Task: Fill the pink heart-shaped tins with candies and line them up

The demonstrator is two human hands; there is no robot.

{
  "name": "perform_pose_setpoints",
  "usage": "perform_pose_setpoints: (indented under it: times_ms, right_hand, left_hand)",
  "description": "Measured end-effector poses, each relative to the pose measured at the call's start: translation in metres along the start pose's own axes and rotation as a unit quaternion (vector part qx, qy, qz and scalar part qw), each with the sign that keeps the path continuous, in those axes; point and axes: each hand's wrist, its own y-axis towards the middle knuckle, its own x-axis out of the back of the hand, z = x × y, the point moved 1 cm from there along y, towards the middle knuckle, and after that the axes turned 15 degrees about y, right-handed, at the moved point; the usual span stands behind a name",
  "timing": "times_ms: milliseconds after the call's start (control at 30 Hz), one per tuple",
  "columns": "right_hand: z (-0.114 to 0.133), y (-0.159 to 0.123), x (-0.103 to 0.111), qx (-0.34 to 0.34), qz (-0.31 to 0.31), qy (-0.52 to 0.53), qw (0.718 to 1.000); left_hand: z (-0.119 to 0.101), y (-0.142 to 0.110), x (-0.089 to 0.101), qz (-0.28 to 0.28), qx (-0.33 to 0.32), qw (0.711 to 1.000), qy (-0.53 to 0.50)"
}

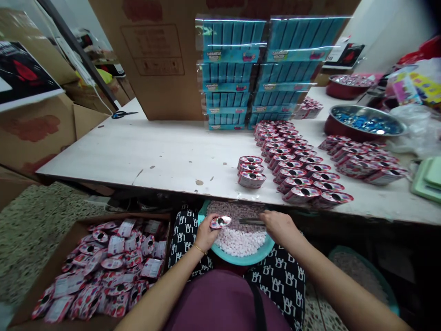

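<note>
My left hand (207,233) grips a small pink oval container (220,222) with a dark hole in its top. It is held over the left side of a turquoise basin (237,261) on my lap. Small whitish-pink candies (241,242) fill the basin. My right hand (278,223), at the basin's right side, is closed on a slim grey tool (251,221), whose exact kind I cannot make out. The tool lies level just above the candies, pointing at the container. Three similar containers (252,179) stand upright on the table edge ahead.
Rows of pink containers (303,193) stand on the white table (165,151). Blue boxes (229,55) are stacked behind. At right are a metal bowl (365,133) and a green scale (427,177). A carton (86,225) of containers sits at lower left; scissors (120,114) lie at back left.
</note>
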Motion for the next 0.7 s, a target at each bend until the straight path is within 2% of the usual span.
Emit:
perform_pose_setpoints:
  times_ms: [100, 233, 333, 400, 467, 600, 700]
  right_hand:
    - [-0.014, 0.013, -0.047, -0.047, 0.025, 0.046, 0.998]
    - [0.007, 0.038, -0.114, -0.041, 0.030, 0.123, 0.991]
    - [0.014, 0.049, -0.135, -0.036, 0.018, 0.183, 0.982]
    - [0.005, 0.048, -0.132, -0.029, 0.012, 0.215, 0.976]
    - [-0.009, 0.042, -0.119, -0.016, 0.004, 0.239, 0.971]
    - [-0.023, 0.023, -0.069, 0.025, -0.009, 0.258, 0.966]
    - [-0.009, 0.012, -0.027, 0.056, -0.001, 0.200, 0.978]
  left_hand:
    - [0.006, -0.003, 0.010, -0.020, 0.012, 0.999, -0.022]
    - [0.008, -0.003, 0.018, -0.037, 0.034, 0.997, -0.065]
    - [0.011, -0.002, 0.026, -0.049, 0.051, 0.994, -0.081]
    - [0.014, -0.002, 0.032, -0.063, 0.057, 0.993, -0.077]
    - [0.018, -0.001, 0.035, -0.073, 0.055, 0.993, -0.068]
    - [0.016, 0.000, 0.027, -0.066, 0.034, 0.997, -0.035]
    - [0.005, 0.002, 0.012, -0.043, 0.004, 0.999, -0.003]
